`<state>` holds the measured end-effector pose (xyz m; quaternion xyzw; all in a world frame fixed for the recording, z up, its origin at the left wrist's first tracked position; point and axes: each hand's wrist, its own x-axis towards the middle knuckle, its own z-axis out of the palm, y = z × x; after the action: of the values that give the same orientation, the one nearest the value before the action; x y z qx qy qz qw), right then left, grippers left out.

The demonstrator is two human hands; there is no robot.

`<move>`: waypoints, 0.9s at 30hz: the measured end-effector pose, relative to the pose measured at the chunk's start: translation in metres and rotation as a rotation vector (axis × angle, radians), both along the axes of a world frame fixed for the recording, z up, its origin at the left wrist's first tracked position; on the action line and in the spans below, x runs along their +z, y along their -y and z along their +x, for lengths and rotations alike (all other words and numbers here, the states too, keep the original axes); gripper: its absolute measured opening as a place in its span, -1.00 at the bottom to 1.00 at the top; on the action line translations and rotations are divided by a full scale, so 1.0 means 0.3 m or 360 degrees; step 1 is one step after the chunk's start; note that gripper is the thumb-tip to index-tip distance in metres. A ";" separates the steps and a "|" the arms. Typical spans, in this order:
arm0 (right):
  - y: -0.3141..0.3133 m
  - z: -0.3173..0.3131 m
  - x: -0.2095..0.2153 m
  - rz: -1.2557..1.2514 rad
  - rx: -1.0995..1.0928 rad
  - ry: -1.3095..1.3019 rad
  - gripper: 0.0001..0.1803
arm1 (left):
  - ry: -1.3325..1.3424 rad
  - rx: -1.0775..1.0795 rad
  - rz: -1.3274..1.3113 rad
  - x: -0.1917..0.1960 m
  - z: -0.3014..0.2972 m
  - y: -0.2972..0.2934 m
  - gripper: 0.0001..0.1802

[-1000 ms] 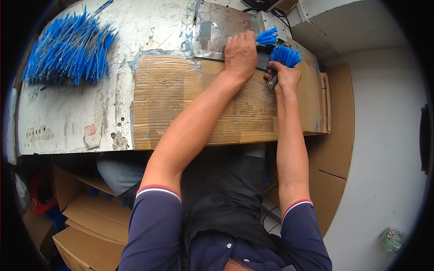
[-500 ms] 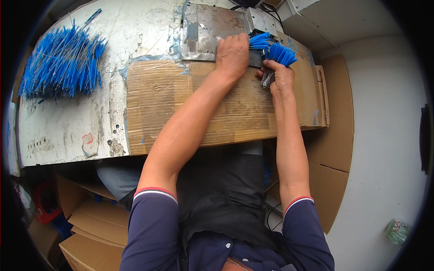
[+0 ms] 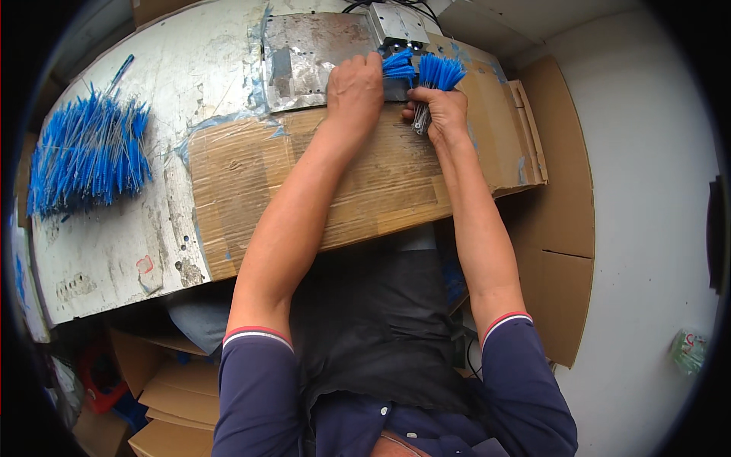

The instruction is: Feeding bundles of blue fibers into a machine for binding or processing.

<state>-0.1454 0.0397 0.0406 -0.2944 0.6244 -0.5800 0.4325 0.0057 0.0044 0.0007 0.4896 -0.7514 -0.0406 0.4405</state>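
My left hand (image 3: 355, 87) is closed around a bunch of blue-bristled wire brushes (image 3: 397, 65), whose blue ends stick out to the right past my knuckles. It rests by the right part of a worn metal plate (image 3: 316, 49). Just right of it, my right hand (image 3: 448, 114) grips a second bunch of blue brushes (image 3: 442, 71) between thumb and fingers. Blue bristles fan out above that hand, and bare looped wire ends hang below the thumb. The two bunches are close together in front of a small metal fixture (image 3: 400, 24). My left fingertips are hidden.
A large pile of the same brushes (image 3: 87, 156) lies on the white table (image 3: 171, 221) at left, with a pen (image 3: 122, 68) behind it. Taped cardboard (image 3: 304, 171) covers the table's front. Cardboard (image 3: 563, 221) stands along the right, and open boxes (image 3: 179, 388) sit below at left.
The head view has turned, so the table and pile appear tilted and shifted left. Both hands keep their bunches and stay near the plate and fixture.
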 end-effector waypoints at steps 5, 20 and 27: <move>0.010 0.022 -0.003 0.0017 -0.0014 -0.0045 -0.89 | -0.0058 0.0147 -0.0011 -0.019 -0.002 0.010 -0.88; 0.042 0.046 0.006 0.0064 -0.0075 -0.0216 -0.88 | -0.0564 0.0264 -0.0358 -0.024 0.001 0.043 -0.82; 0.002 0.012 0.009 -0.0050 0.0042 0.0100 -0.88 | -0.0490 0.0098 0.0089 -0.026 -0.003 0.009 -0.77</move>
<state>-0.1417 0.0390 0.0431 -0.2910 0.5975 -0.5929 0.4548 0.0049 0.0017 -0.0073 0.5124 -0.6583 -0.1224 0.5377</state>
